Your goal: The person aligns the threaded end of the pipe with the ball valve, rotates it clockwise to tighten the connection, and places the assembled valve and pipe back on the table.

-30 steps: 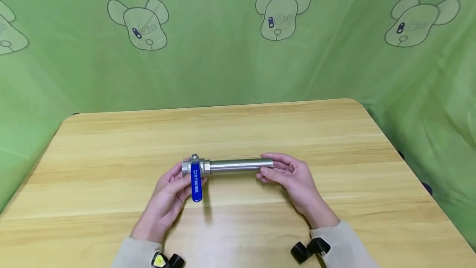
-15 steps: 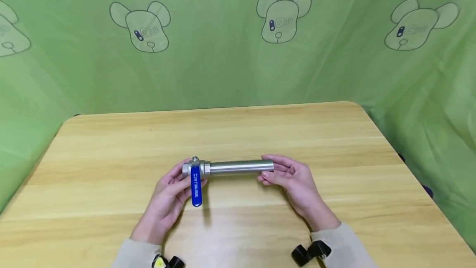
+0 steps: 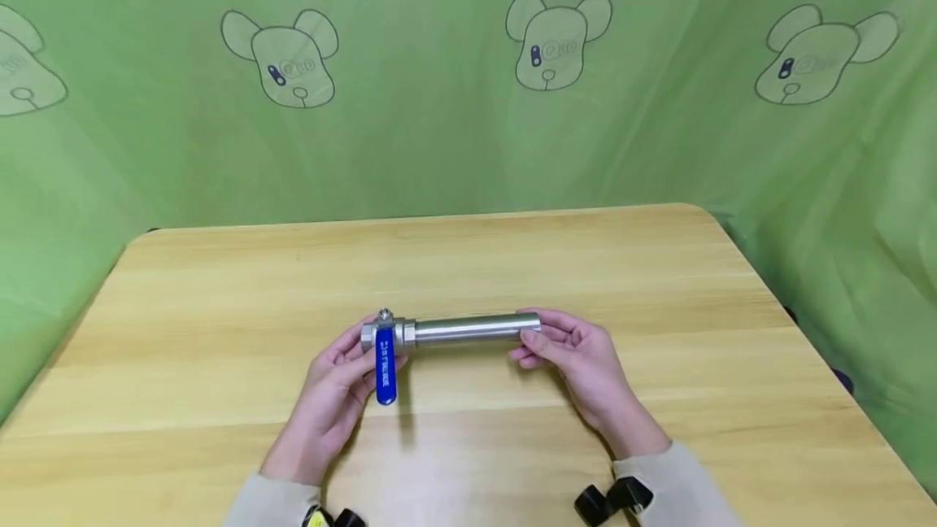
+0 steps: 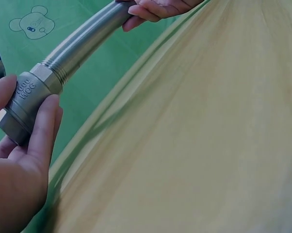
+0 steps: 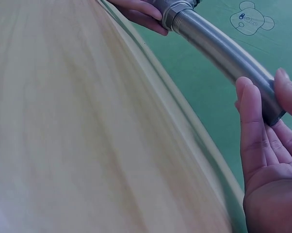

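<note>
A steel ball valve (image 4: 27, 99) with a blue lever handle (image 3: 385, 368) is joined to a straight steel pipe (image 3: 472, 328), with threads (image 4: 57, 73) showing at the joint. My left hand (image 3: 333, 397) grips the valve body between thumb and fingers; the lever hangs toward me in front of that hand. At the pipe's far right end, my right hand (image 3: 578, 364) pinches the tube, thumb (image 5: 287, 92) on one side and fingers on the other. Valve and pipe are held level above the table, casting a shadow on it.
A wood-grain table (image 3: 512, 259) with rounded far corners lies below. Green cloth (image 3: 424, 128) printed with bear heads hangs behind and at both sides. Small black devices (image 3: 611, 498) are strapped at both sleeved wrists.
The head view has tilted up slightly, so the scene sits a little lower. My right thumb has shifted slightly upward on the pipe; both hands keep their hold.
</note>
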Demonstrator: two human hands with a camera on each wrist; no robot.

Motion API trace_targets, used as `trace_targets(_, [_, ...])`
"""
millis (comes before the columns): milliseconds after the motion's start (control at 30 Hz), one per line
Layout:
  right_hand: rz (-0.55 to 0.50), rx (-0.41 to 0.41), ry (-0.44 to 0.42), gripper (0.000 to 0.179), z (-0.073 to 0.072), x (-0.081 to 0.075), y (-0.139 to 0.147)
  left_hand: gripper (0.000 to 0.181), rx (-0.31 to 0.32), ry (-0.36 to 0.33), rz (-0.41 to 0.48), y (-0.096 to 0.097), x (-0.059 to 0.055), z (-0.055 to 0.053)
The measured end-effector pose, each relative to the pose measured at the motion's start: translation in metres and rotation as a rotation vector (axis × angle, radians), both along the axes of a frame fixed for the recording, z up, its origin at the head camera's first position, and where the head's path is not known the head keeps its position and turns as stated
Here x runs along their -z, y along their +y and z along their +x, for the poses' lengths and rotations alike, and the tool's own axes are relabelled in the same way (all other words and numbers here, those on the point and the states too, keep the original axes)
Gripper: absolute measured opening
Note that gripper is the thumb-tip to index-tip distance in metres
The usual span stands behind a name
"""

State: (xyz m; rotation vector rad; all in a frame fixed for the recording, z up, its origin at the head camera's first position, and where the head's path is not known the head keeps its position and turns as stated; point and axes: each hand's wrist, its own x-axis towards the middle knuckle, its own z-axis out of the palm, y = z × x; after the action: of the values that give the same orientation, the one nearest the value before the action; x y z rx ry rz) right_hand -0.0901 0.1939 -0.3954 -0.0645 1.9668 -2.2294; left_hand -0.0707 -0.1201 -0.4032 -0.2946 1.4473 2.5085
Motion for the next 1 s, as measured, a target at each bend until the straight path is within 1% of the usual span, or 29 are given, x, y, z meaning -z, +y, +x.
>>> trace_targets(167, [0.009, 0.016, -0.013, 0.050, 0.0019, 0.0035, -0.0020, 0.064, 0.012, -0.011, 0.029, -0.0027, 0.0011, 0.0021])
trace_targets(267, [0.008, 0.000, -0.003, 0.052, 0.0021, 0.0035, -0.0023, 0.063, 0.008, -0.013, 0.056, -0.0040, 0.0004, 0.0026])
trace_targets(367, [0.075, -0.001, 0.054, 0.061, 0.0029, 0.0037, -0.0024, 0.063, -0.004, -0.006, 0.075, -0.0043, 0.0004, 0.0029])
trace_targets(433, [0.122, 0.021, 0.101, 0.065, 0.0031, 0.0039, -0.0021, 0.063, -0.010, 0.004, 0.077, -0.0043, 0.0004, 0.0029])
trace_targets(467, [0.147, 0.038, 0.121, 0.066, 0.0032, 0.0039, -0.0020, 0.063, -0.011, 0.008, 0.076, -0.0040, 0.0001, 0.0029])
trace_targets(533, [0.161, 0.061, 0.139, 0.063, 0.0031, 0.0040, -0.0015, 0.064, -0.009, 0.006, 0.073, -0.0043, 0.0000, 0.0029])
trace_targets(700, [0.158, 0.083, 0.115, 0.055, 0.0018, 0.0035, -0.0011, 0.065, 0.000, 0.011, 0.053, -0.0056, -0.0015, 0.0027])
trace_targets(800, [0.168, 0.092, 0.085, 0.052, 0.0018, 0.0029, -0.0007, 0.064, 0.010, 0.012, 0.047, -0.0056, -0.0016, 0.0023])
trace_targets(867, [0.154, 0.092, 0.064, 0.049, 0.0022, 0.0026, -0.0003, 0.063, 0.014, 0.011, 0.051, -0.0052, -0.0010, 0.0023])
trace_targets(1000, [0.127, 0.096, 0.070, 0.043, 0.0028, 0.0025, -0.0007, 0.061, 0.011, 0.025, 0.055, -0.0042, -0.0004, 0.0022])
